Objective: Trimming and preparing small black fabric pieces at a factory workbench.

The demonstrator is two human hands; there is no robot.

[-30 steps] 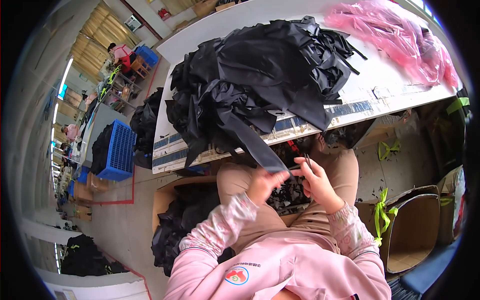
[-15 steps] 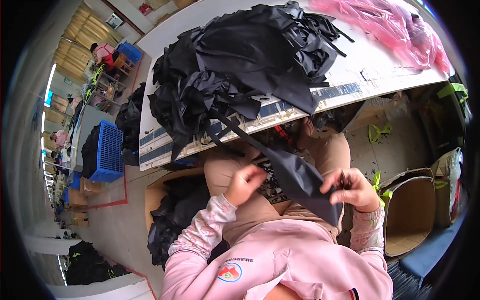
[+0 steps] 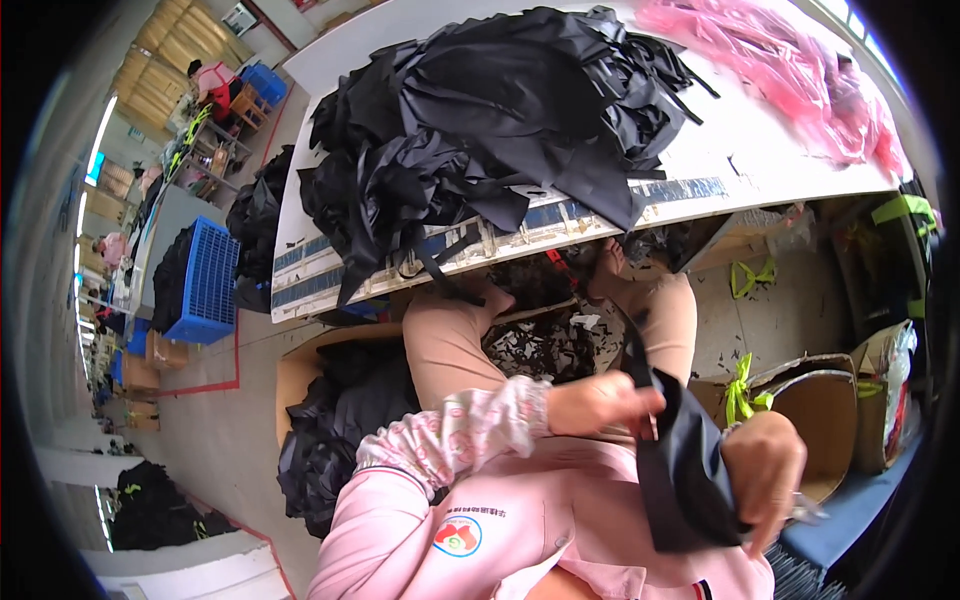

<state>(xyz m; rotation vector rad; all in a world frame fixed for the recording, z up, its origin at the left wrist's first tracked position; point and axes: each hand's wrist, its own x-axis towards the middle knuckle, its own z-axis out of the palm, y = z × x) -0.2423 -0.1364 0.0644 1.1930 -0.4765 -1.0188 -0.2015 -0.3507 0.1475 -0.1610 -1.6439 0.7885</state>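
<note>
A black fabric piece (image 3: 682,470) with a narrow strap hangs over my lap on the right. My left hand (image 3: 605,405) has reached across my body, its fingers closed at the upper left edge of that fabric. At the fabric's right edge is my right hand (image 3: 765,468), curled against it and smeared by motion. A shiny metal tool (image 3: 808,508) sticks out beside the right hand; its kind is too blurred to make out. On the white table (image 3: 740,165) ahead lies a big heap of black fabric pieces (image 3: 490,90), straps trailing over the front edge.
Pink plastic wrapping (image 3: 790,75) lies at the table's far right. A carton of black fabric (image 3: 350,410) stands left of my legs, and cardboard boxes (image 3: 815,410) on the right. Scraps (image 3: 555,345) lie between my legs. A blue crate (image 3: 203,285) and a person (image 3: 218,85) are farther left.
The fabric piece has come off the table heap and moved right and toward me. My left hand has crossed to the right onto it. The right hand has moved right and nearer to my body.
</note>
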